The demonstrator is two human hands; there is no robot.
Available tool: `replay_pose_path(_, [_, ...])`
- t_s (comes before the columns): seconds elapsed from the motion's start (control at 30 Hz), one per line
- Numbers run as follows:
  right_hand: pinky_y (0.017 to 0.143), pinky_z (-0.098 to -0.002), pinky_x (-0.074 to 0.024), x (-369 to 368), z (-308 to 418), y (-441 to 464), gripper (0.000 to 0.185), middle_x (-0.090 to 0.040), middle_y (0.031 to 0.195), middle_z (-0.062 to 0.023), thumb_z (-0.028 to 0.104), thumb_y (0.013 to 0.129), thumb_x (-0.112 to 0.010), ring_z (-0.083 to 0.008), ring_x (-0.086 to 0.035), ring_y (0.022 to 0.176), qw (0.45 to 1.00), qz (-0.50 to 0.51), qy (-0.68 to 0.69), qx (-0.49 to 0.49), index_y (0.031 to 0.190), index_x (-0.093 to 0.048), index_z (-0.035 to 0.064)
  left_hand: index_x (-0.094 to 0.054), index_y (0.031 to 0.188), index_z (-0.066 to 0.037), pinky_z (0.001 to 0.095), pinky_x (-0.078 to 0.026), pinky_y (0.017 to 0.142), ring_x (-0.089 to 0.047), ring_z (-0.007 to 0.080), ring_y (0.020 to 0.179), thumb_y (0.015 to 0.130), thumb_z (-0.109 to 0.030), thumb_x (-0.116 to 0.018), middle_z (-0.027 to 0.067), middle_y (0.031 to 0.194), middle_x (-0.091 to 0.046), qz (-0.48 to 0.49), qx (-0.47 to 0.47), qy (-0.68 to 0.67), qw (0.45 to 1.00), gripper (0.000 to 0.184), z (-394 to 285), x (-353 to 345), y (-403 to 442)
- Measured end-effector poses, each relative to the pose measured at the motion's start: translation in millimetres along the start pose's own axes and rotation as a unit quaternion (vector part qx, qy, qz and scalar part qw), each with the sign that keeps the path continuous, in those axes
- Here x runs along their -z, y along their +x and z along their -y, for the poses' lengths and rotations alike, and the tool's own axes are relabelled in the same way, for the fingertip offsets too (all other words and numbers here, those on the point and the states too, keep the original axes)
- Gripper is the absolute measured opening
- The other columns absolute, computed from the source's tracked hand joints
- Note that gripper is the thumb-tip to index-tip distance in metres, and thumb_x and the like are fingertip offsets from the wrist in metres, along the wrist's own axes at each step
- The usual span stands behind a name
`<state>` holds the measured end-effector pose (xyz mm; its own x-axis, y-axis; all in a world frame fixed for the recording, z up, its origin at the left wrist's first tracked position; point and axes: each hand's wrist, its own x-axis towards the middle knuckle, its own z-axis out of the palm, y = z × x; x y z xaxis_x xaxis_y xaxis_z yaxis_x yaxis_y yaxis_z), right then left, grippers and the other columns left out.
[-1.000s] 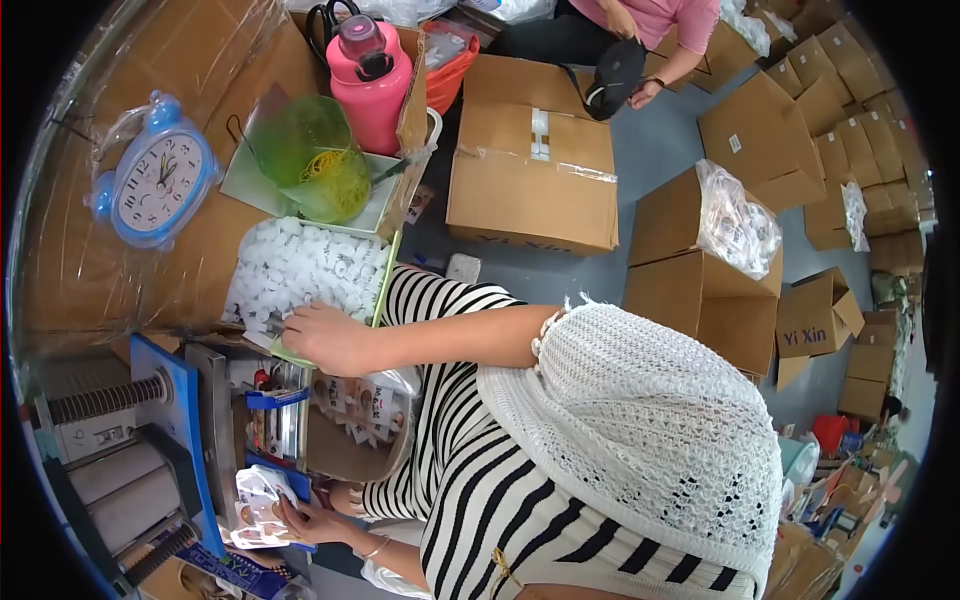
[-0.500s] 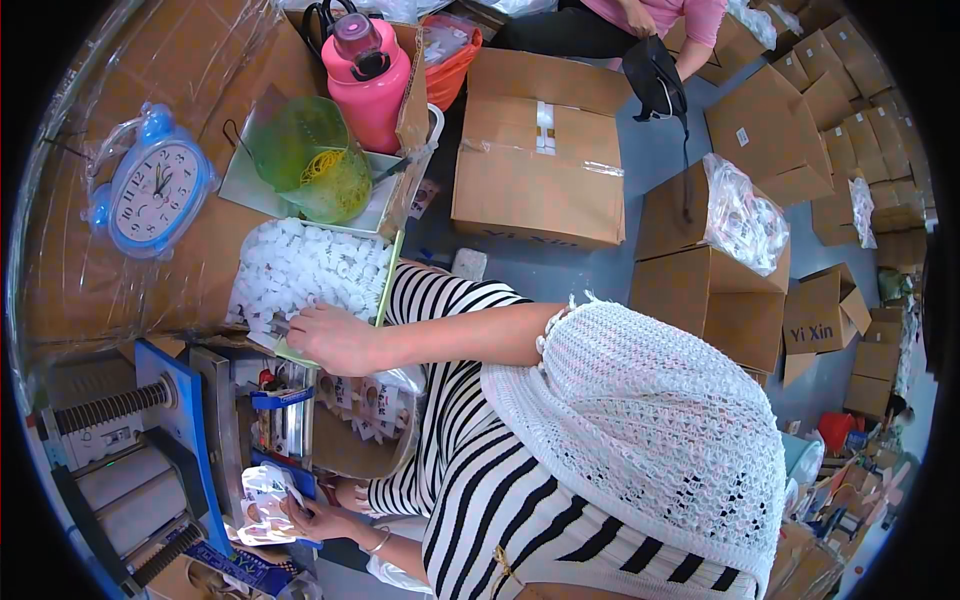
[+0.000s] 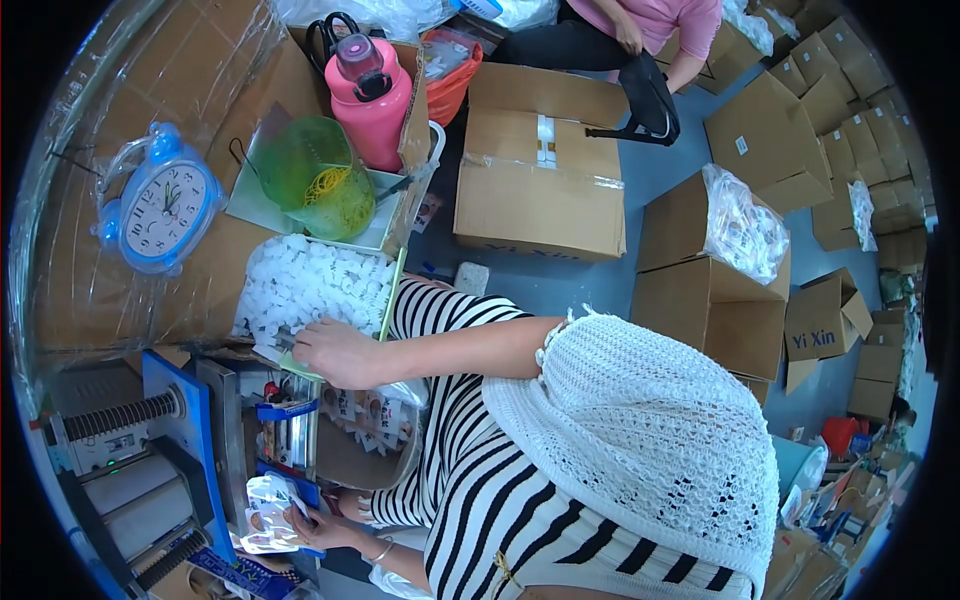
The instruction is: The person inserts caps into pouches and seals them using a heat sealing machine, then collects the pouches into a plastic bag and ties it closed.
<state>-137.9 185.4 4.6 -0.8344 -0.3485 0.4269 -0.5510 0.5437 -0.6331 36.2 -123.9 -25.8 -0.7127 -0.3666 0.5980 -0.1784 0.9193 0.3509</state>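
My right hand (image 3: 340, 352) lies at the near edge of an open box full of small white pieces (image 3: 325, 285). Its fingers are bent down among the pieces, and what lies between the fingertips is hidden. Lower down, my left hand (image 3: 322, 528) grips the edge of a shiny clear printed packet (image 3: 268, 515), beside a machine with a blue plate (image 3: 190, 450) and rollers. Between the hands stands a bin of printed packets (image 3: 368, 415).
A blue alarm clock (image 3: 168, 212), green cup (image 3: 318, 185) and pink bottle (image 3: 372, 105) stand beyond the white pieces. Cartons (image 3: 540, 180) cover the floor. At the top, another person (image 3: 690, 25) in pink handles a black bag (image 3: 652, 100).
The view has shifted slightly. Both my hands keep nearly the same places and holds. The other person's black bag has turned and moved, its strap now lying toward the carton.
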Motion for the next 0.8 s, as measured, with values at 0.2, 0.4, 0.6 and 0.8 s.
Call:
replay_pose_path(0.2, [0.081,-0.0373,-0.0402,0.2,-0.4,-0.2,0.021,-0.056,0.097,-0.0083,0.010,0.076,-0.063,-0.0253,-0.054,0.096,1.000,0.007,-0.002,-0.001,0.096,-0.060,0.0055,-0.069,0.101,0.003,0.0406,-0.046,0.089,-0.062,0.0305,0.103,0.088,-0.010,-0.061,0.0158,0.105,-0.068,-0.006,-0.012,-0.003,1.000,0.019,2.1,-1.2,-0.3])
replay_pose_path(0.4, [0.082,-0.0371,-0.0403,-0.5,-0.3,-0.2,0.021,-0.056,0.097,-0.0084,0.010,0.076,-0.063,-0.0252,-0.054,0.095,1.000,0.004,-0.002,-0.003,0.096,-0.060,0.0052,-0.069,0.102,0.003,0.0406,-0.046,0.089,-0.062,0.0304,0.103,0.088,-0.009,-0.061,0.0164,0.107,-0.067,-0.006,0.000,0.003,1.000,0.020,4.1,-1.5,-1.0])
replay_pose_path(0.6, [0.082,-0.0368,-0.0403,-0.5,-0.3,-0.8,0.021,-0.056,0.096,-0.0087,0.009,0.075,-0.063,-0.0252,-0.054,0.095,1.000,-0.003,-0.009,0.004,0.095,-0.059,0.0047,-0.068,0.103,0.003,0.0396,-0.047,0.088,-0.062,0.0301,0.102,0.088,-0.008,-0.061,0.0166,0.107,-0.067,-0.004,-0.009,0.008,1.000,0.020,8.3,-3.7,-2.1])
replay_pose_path(0.8, [0.082,-0.0366,-0.0403,0.1,0.0,-1.3,0.021,-0.056,0.095,-0.0089,0.009,0.075,-0.063,-0.0255,-0.054,0.094,1.000,-0.004,-0.004,0.004,0.095,-0.059,0.0045,-0.068,0.103,0.004,0.0383,-0.048,0.088,-0.062,0.0297,0.100,0.089,-0.007,-0.061,0.0168,0.106,-0.066,-0.008,-0.009,-0.003,1.000,0.019,3.5,-2.3,-2.0])
